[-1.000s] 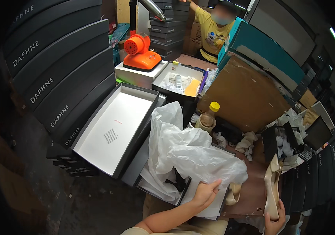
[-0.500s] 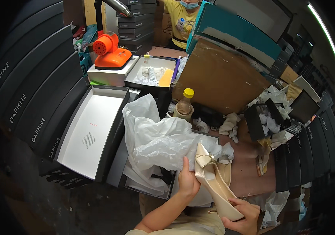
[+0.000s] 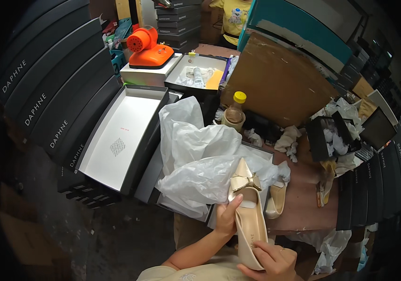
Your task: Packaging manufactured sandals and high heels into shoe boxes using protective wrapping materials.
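Note:
A cream high-heeled shoe (image 3: pixel 252 220) with a pointed toe and a metallic bow is held up before me, toe pointing away and its insole facing up. My left hand (image 3: pixel 226 219) grips its left side near the front opening, thumb over the edge. At the heel end, my right hand (image 3: pixel 275 261) has fingers inside the shoe and the thumb by the outside of the heel. A matching shoe (image 3: pixel 276 202) rests just right of it on the table. White tissue paper (image 3: pixel 200 150) lies crumpled over an open shoebox beyond my left hand.
An open box lid (image 3: pixel 116 140), white inside, lies at left beside stacked dark shoeboxes (image 3: pixel 64 98). Farther back are an orange blower-like device (image 3: pixel 151 51), a tray box (image 3: pixel 193 65) and a yellow-capped bottle (image 3: pixel 234 112). Cardboard (image 3: pixel 280 79) rises behind; a person (image 3: pixel 232 21) is at the back.
The shoe has turned more upright, showing its bow and insole. My right hand has shifted left, its fingers now inside the heel end. The whole view has shifted slightly.

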Demonstrator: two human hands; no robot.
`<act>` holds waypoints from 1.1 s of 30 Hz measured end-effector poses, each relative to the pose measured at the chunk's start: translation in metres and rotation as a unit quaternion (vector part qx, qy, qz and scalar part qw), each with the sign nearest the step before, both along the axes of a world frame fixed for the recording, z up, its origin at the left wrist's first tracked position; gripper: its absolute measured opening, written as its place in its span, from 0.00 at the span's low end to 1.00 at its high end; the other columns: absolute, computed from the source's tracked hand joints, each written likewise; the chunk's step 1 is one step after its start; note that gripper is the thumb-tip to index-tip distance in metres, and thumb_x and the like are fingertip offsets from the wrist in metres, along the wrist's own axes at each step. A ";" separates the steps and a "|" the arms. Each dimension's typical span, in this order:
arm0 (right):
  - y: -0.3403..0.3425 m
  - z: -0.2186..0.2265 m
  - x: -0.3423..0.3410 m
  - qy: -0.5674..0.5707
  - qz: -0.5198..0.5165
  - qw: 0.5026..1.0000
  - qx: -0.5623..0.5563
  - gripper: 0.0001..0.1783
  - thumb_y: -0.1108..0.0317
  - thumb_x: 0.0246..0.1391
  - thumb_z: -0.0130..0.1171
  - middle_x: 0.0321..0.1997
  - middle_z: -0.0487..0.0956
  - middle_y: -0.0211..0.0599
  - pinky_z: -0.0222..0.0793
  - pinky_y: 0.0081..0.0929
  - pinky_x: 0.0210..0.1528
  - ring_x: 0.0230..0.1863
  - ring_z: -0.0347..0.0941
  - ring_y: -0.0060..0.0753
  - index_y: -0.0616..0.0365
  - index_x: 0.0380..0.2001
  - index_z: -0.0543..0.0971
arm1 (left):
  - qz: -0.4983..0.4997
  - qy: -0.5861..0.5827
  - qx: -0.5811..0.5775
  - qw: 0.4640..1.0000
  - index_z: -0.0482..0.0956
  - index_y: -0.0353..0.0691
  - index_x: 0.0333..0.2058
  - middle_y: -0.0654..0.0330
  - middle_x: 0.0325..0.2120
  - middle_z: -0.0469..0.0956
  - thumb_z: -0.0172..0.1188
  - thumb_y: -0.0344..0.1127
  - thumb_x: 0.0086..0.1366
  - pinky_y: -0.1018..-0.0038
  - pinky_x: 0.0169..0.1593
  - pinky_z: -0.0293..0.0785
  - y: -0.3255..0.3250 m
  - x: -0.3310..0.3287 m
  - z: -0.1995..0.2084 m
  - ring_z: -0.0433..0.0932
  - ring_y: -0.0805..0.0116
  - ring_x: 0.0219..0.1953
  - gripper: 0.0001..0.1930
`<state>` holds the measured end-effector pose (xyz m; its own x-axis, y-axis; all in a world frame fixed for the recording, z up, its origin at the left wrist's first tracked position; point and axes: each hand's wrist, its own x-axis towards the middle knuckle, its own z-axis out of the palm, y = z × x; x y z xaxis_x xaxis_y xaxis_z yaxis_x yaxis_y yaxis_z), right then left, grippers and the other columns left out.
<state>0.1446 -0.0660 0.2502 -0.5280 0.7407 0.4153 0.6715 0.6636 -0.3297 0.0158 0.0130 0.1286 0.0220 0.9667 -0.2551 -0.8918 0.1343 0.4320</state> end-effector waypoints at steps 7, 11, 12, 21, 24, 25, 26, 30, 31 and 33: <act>-0.010 0.003 0.033 0.056 0.131 0.988 -0.056 0.27 0.54 0.35 0.69 0.41 0.77 0.38 0.70 0.28 0.28 0.31 0.76 0.39 0.58 0.39 0.76 | -0.142 -0.049 -0.051 0.987 0.70 0.29 0.46 0.50 0.35 0.77 0.53 0.33 0.56 0.69 0.38 0.77 -0.015 0.009 0.014 0.79 0.61 0.33 0.19; -0.036 -0.052 0.087 0.290 0.036 0.948 -0.128 0.24 0.51 0.49 0.60 0.31 0.79 0.42 0.72 0.27 0.41 0.36 0.76 0.37 0.65 0.34 0.78 | -0.290 -0.237 -0.051 0.926 0.70 0.28 0.45 0.45 0.35 0.77 0.50 0.41 0.55 0.64 0.37 0.78 -0.025 0.030 0.005 0.80 0.55 0.32 0.24; -0.035 -0.056 0.086 0.378 -0.115 0.897 -0.197 0.32 0.40 0.51 0.52 0.25 0.79 0.42 0.72 0.26 0.39 0.33 0.77 0.33 0.64 0.26 0.79 | -0.313 -0.250 -0.032 0.916 0.69 0.27 0.46 0.44 0.36 0.77 0.50 0.40 0.55 0.64 0.38 0.78 -0.028 0.034 0.002 0.79 0.55 0.34 0.24; 0.031 -0.096 0.096 0.781 -0.175 0.534 -0.273 0.24 0.60 0.59 0.49 0.55 0.68 0.36 0.61 0.33 0.58 0.57 0.64 0.33 0.58 0.55 0.63 | -0.318 -0.121 0.003 0.941 0.65 0.25 0.51 0.44 0.44 0.73 0.48 0.32 0.54 0.67 0.47 0.75 -0.059 0.062 -0.015 0.77 0.56 0.43 0.25; 0.030 -0.099 0.089 0.813 -0.199 0.510 -0.200 0.19 0.74 0.58 0.49 0.53 0.69 0.35 0.60 0.33 0.58 0.54 0.65 0.31 0.58 0.53 0.65 | -0.316 -0.113 -0.003 0.942 0.67 0.25 0.50 0.44 0.42 0.74 0.48 0.33 0.53 0.67 0.45 0.75 -0.056 0.053 -0.025 0.78 0.57 0.41 0.25; 0.029 -0.103 0.086 0.822 -0.195 0.508 -0.169 0.18 0.77 0.57 0.48 0.52 0.70 0.34 0.60 0.33 0.59 0.53 0.66 0.31 0.58 0.52 0.66 | -0.293 -0.103 -0.022 0.950 0.67 0.25 0.49 0.45 0.41 0.75 0.48 0.34 0.53 0.67 0.44 0.76 -0.057 0.052 -0.021 0.78 0.57 0.40 0.25; 0.027 -0.107 0.084 0.812 -0.190 0.531 -0.147 0.17 0.76 0.58 0.48 0.52 0.70 0.34 0.59 0.32 0.59 0.53 0.66 0.31 0.58 0.52 0.67 | -0.272 -0.098 -0.040 0.957 0.68 0.26 0.49 0.45 0.40 0.76 0.48 0.35 0.53 0.68 0.43 0.76 -0.056 0.054 -0.011 0.78 0.57 0.39 0.25; 0.026 -0.107 0.075 0.793 -0.196 0.566 -0.114 0.18 0.75 0.59 0.47 0.54 0.70 0.34 0.59 0.32 0.59 0.54 0.65 0.29 0.59 0.53 0.66 | -0.273 -0.126 -0.080 0.950 0.69 0.27 0.47 0.47 0.36 0.76 0.49 0.37 0.52 0.68 0.40 0.77 -0.049 0.059 0.002 0.78 0.58 0.35 0.25; 0.028 -0.106 0.075 0.790 -0.198 0.569 -0.116 0.18 0.75 0.59 0.47 0.54 0.69 0.34 0.59 0.32 0.59 0.54 0.65 0.29 0.59 0.53 0.66 | -0.268 -0.112 -0.079 0.954 0.69 0.27 0.47 0.46 0.37 0.76 0.49 0.36 0.51 0.68 0.40 0.77 -0.051 0.060 0.002 0.78 0.58 0.35 0.25; 0.034 -0.104 0.076 0.785 -0.197 0.575 -0.119 0.18 0.76 0.59 0.47 0.54 0.69 0.34 0.59 0.31 0.59 0.55 0.65 0.29 0.59 0.53 0.66 | -0.255 -0.080 -0.071 0.961 0.69 0.26 0.46 0.46 0.37 0.76 0.49 0.36 0.51 0.68 0.40 0.77 -0.052 0.063 0.005 0.78 0.58 0.36 0.25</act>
<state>0.2205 -0.0318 0.1463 0.5877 0.8090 0.0132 -0.4956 0.3729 -0.7845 0.0788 -0.0385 0.1339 0.5334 0.7755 -0.3377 -0.7483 0.6188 0.2391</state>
